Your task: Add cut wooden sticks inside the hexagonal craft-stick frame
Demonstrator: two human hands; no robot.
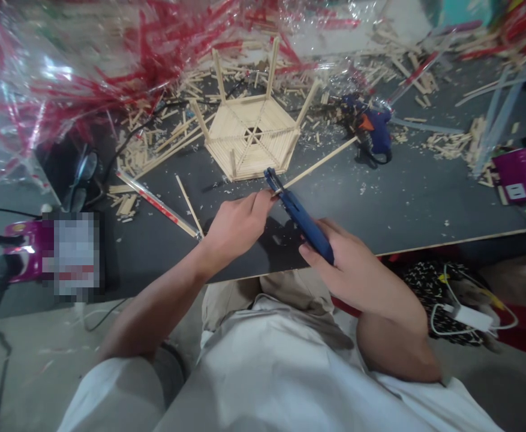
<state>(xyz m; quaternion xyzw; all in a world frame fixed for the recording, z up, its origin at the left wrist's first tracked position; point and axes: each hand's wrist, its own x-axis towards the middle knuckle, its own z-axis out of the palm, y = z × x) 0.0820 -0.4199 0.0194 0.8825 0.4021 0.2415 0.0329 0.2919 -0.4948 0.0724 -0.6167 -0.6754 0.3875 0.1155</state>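
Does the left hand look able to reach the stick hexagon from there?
Probably yes: little but tabletop lies between the left hand and hexagon, though its fingers are busy at the glue gun.

Here's the glue gun (305,216), glossy blue plastic, up against a pale wooden stick (321,162) (unvarnished, dry-looking timber), all over a matt charcoal tabletop (406,198), and up top, crinkly clear plastic film (65,78) throwing off shine!

Dark workbench (393,198): hexagonal stick frame (249,141), blue glue gun (373,129), stick offcuts (451,144).
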